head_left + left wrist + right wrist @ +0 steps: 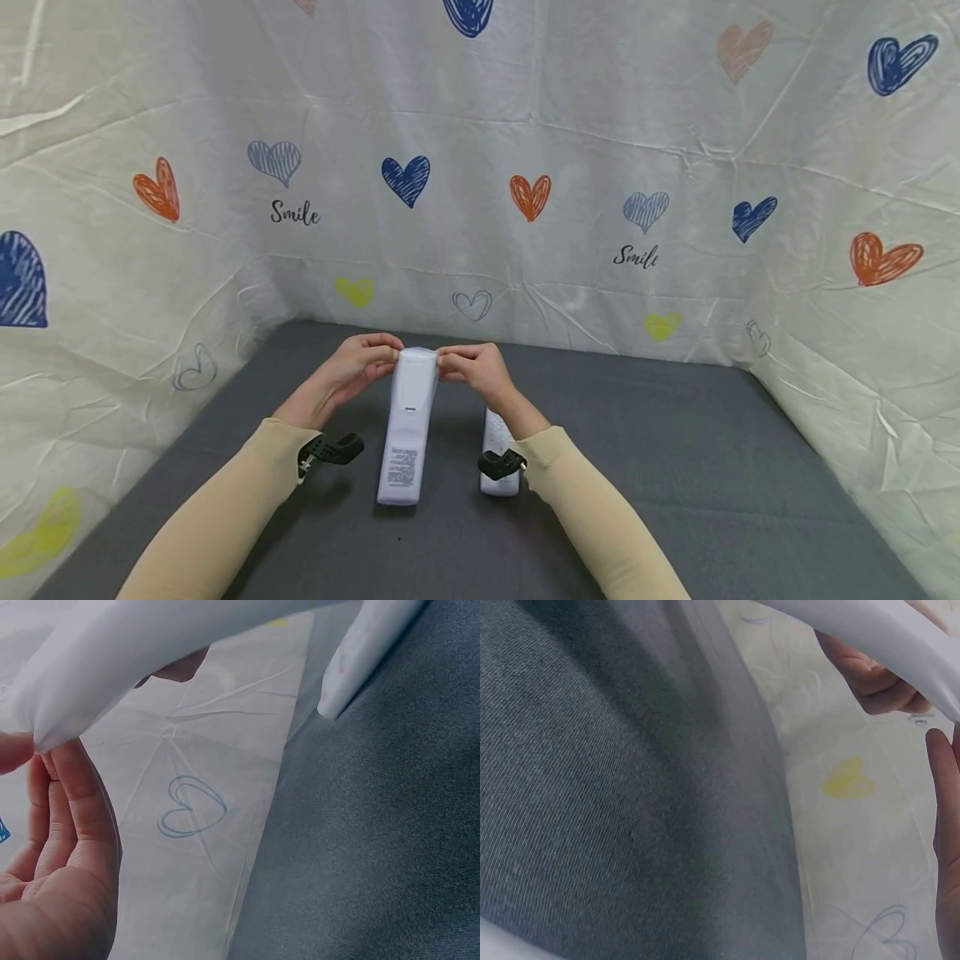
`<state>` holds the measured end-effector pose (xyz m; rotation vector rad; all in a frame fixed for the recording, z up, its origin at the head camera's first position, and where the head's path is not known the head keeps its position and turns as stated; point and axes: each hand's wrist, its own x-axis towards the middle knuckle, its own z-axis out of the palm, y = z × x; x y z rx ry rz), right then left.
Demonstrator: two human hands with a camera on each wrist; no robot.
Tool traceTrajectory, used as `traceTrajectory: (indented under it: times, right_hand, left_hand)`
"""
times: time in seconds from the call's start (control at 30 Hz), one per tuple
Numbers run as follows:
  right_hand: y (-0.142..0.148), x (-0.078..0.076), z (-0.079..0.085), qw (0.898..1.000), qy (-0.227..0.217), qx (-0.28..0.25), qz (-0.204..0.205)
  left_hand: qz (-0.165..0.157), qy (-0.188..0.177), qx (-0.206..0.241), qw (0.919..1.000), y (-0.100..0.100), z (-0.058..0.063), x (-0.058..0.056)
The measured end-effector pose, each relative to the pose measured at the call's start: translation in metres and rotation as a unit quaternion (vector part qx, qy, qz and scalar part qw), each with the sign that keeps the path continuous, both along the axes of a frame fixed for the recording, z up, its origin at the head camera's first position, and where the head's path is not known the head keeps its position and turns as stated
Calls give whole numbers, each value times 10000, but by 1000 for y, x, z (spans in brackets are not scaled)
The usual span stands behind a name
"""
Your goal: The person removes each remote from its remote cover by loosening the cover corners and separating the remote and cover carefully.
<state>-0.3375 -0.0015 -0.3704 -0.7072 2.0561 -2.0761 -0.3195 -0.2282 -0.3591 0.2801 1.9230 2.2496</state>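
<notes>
A white remote control (pixel 408 425) shows its back in the head view, with a small printed label (pixel 402 467) near the lower end. My left hand (pixel 358 367) pinches its far left corner between thumb and fingers. At the far right corner, my right hand (pixel 480 371) pinches it the same way. The remote's far end is raised, and its near end is low over the table. Partly hidden under my right wrist lies a second white remote-like handset (pixel 498 433), with small marks on its face. The left wrist view shows the held remote (pixel 150 652) from below.
A dark grey cloth (pixel 675 467) covers the table. White fabric printed with hearts (pixel 405 179) and the word Smile hangs behind and on both sides. Black straps (pixel 333 450) circle both wrists over beige sleeves (pixel 225 508).
</notes>
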Motion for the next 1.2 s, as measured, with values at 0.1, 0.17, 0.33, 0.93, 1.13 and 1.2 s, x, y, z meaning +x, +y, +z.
traceTrajectory:
  times: [0.1, 0.17, 0.33, 0.93, 1.13, 1.2]
  right_hand:
    - [0, -1, -2, 10000, -48, -18, -27]
    - [-1, -1, -3, 10000, -37, -29, -16]
    - [0, -1, -3, 10000, -69, -69, 17]
    - [7, 0, -3, 9995, 121, -50, 285]
    - [6, 3, -5, 9983, 570, -100, -51]
    - [5, 4, -5, 9982, 584, -148, -73]
  left_hand:
    - [-7, -82, 14, 10000, 0, 0, 0]
    - [-32, -110, 25, 9999, 0, -1, 0]
    - [-95, -135, 39, 9999, 0, -2, -1]
    - [-48, 83, -228, 9997, 1, -4, 0]
    - [-59, 392, -516, 9979, 3, -2, 0]
    - [-62, 395, -538, 9977, 4, -1, 0]
